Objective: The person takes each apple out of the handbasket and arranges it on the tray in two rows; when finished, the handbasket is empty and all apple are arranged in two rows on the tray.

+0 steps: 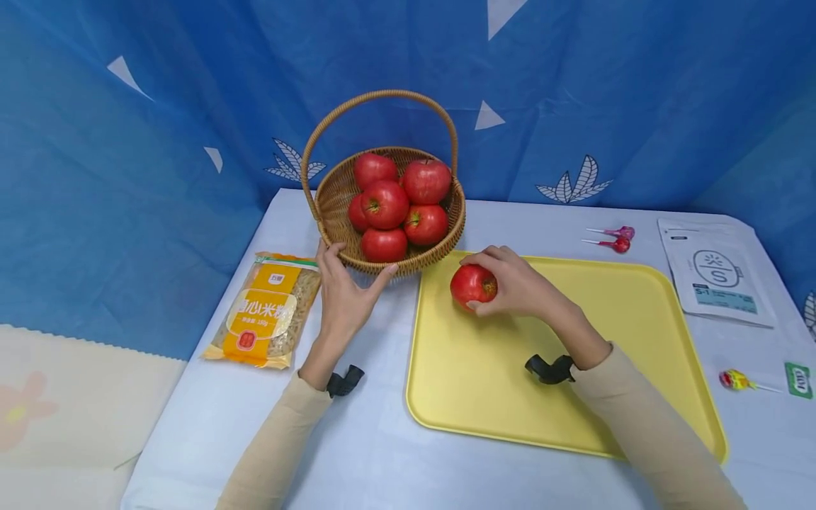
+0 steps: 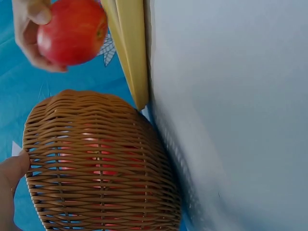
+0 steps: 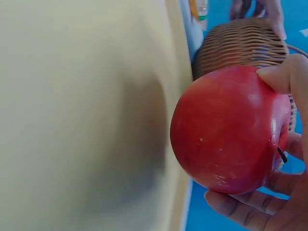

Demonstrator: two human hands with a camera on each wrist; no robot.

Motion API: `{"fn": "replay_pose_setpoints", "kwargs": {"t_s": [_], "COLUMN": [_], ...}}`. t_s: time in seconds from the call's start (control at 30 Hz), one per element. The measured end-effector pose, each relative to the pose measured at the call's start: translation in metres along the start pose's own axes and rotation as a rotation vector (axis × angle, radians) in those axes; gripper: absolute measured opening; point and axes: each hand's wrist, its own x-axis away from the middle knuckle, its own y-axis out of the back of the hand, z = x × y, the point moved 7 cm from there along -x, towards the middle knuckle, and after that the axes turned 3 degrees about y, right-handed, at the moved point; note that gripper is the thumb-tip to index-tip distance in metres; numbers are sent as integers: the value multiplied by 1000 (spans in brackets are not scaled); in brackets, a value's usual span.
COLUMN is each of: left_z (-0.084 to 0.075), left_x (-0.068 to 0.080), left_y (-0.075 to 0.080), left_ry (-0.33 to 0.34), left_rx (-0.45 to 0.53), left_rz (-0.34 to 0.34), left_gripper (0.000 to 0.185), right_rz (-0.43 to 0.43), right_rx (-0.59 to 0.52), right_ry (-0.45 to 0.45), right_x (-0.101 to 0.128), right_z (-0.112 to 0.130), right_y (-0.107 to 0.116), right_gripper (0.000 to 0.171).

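Note:
A wicker basket (image 1: 452, 230) with a tall arched handle stands at the back of the table, several red apples (image 1: 385, 205) heaped inside. My left hand (image 1: 347, 294) holds its front rim, thumb and fingers spread apart along the edge. In the left wrist view the thumb (image 2: 14, 168) lies at the rim and apples show through the weave. Just right of the basket, my right hand (image 1: 516, 283) grips a red apple (image 1: 473, 286) above the yellow tray (image 1: 497, 382). Thumb and fingers wrap the apple's sides in the right wrist view, its stem toward the palm.
A bag of grain-like food (image 1: 264, 312) in yellow packaging lies left of the basket. Beyond the tray are two lollipops (image 1: 615, 244), a white pouch (image 1: 717, 273), a yellow-wrapped lollipop (image 1: 736, 380) and a small green packet (image 1: 798, 380). A blue curtain (image 1: 574, 92) hangs behind the table.

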Motion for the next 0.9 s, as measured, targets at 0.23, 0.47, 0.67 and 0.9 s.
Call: {"fn": "replay_pose_setpoints", "kwargs": {"t_s": [0.23, 0.47, 0.67, 0.9], "left_z": [0, 0, 1, 1], "left_x": [0, 0, 0, 1], "left_y": [0, 0, -1, 0], "left_ry": [3, -5, -10, -22], "left_rx": [-5, -12, -7, -6], "left_rz": [0, -5, -3, -2], "left_gripper": [93, 92, 92, 92], "right_rz": [40, 71, 5, -193], "right_rx": [-26, 32, 61, -34], "right_ry": [-63, -47, 16, 242], "right_x": [-8, -8, -12, -53], "right_z": [-8, -2, 5, 35], "right_y": [-14, -20, 3, 63], "right_gripper": [68, 68, 67, 63]}}
